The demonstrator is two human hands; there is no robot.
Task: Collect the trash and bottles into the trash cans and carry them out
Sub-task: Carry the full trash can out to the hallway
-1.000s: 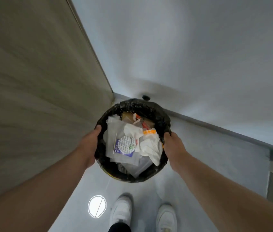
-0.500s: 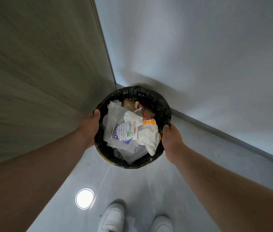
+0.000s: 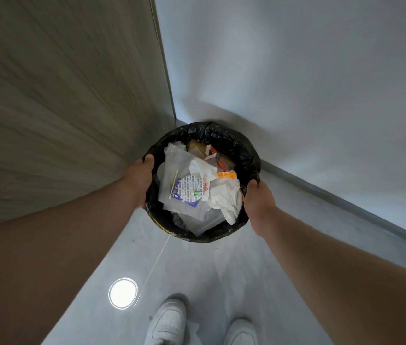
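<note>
The left hand [image 3: 138, 181] grips the trash can [image 3: 244, 150] rim at nine o'clock; the right hand [image 3: 259, 201] clamps it at three o'clock. White wrappers [image 3: 224, 197] fill it.

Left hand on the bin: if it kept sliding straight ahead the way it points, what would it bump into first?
Probably the wood-grain wall near the corner. The left hand points up along the trash can rim toward that corner; depth is unclear.
</note>
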